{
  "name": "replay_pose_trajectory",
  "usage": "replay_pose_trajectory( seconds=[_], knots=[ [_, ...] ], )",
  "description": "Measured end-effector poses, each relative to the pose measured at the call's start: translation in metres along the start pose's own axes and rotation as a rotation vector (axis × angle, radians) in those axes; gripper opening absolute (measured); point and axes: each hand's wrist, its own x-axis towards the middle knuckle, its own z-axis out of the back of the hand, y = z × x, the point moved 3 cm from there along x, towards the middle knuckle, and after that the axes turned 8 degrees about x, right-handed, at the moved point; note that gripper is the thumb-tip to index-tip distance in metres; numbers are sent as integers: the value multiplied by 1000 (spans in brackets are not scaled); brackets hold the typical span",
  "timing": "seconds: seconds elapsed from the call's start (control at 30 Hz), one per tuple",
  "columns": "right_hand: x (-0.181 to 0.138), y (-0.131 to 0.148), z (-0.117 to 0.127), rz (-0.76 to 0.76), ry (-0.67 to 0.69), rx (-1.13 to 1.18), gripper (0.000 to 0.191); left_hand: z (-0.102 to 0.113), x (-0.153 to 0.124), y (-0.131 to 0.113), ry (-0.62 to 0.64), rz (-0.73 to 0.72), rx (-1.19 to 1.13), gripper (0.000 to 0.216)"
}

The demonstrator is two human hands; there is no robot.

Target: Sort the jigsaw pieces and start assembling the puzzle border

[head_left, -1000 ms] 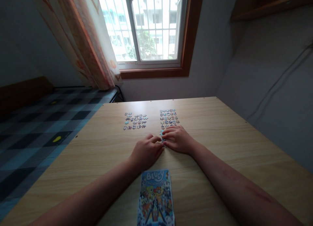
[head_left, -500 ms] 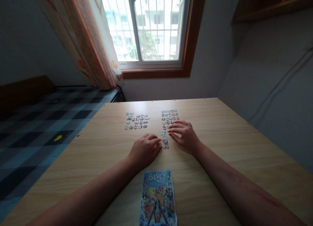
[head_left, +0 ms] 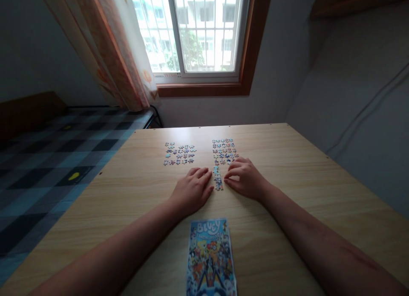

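Note:
A narrow strip of joined jigsaw pieces [head_left: 217, 178] lies on the table between my two hands. Flat on the wood to its left rests my left hand [head_left: 192, 188], fingers stretched out and its thumb near the strip's lower end. On the other side, my right hand [head_left: 245, 178] is loosely curved, fingers apart, with thumb and index tips close together beside the strip. No piece shows in it. Its upper fingers reach the edge of a block of loose jigsaw pieces [head_left: 223, 146] set in rows. A second group of loose pieces [head_left: 185, 149] lies farther left.
A picture sheet [head_left: 211, 257] lettered "Bluey" lies in front of me on the wooden table [head_left: 147, 181]. A bed with a checked cover [head_left: 60, 159] stands to the left. Beyond the table are a curtain [head_left: 108, 53] and a window [head_left: 207, 36].
My left hand has flattened, with its fingers spread more. My right hand has shifted slightly right, away from the strip, showing more loose pieces. The camera view has tilted a little downward.

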Motion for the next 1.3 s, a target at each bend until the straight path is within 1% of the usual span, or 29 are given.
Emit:
replay_pose_trajectory(
  seconds=[0.23, 0.47, 0.7, 0.9, 1.1, 1.17, 1.3],
  knots=[
    [-1, 1, -2, 22, 43, 20, 13, 1, 0, -2, 27, -2, 44, 43],
    [-2, -3, 1, 15, 51, 23, 18, -1, 0, -3, 8, -11, 30, 41],
    [-2, -4, 1, 13, 44, 61, 22, 3, 2, -6, 46, -11, 58, 41],
    [-3, -10, 5, -37, -78, 68, 37, 4, 2, -7, 33, -14, 70, 40],
    [-4, -8, 8, -42, -189, 71, 43, 4, 2, -7, 25, -5, 54, 39],
    [-4, -8, 9, -73, -227, 96, 44, 5, 2, -7, 22, -3, 48, 39],
    [-5, -15, 12, -155, -377, 150, 45, 5, 2, -5, 18, 3, 29, 36]
  ],
)
